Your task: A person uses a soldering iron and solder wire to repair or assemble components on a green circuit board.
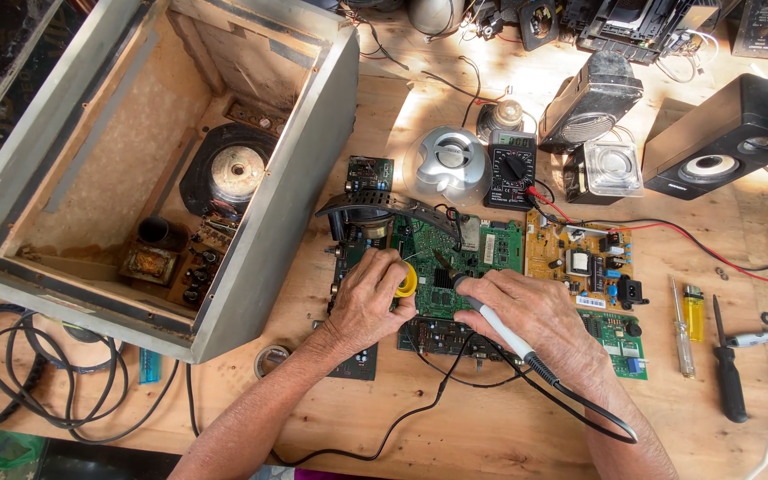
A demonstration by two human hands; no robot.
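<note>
Over the green circuit board [482, 253], hands grip soldering iron [501, 327] and, seemingly, solder [407, 280].

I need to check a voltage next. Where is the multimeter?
In the head view the multimeter lies at the upper middle of the workbench, just right of the silver dome speaker and above the green circuit board.

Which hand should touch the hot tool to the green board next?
Probably the right hand: it holds the soldering iron, tip over the green board. The left hand holds a yellow spool.

Wooden workbench [491, 427]: circuit boards [580, 262], multimeter [510, 169], screwdrivers [727, 373].
</note>
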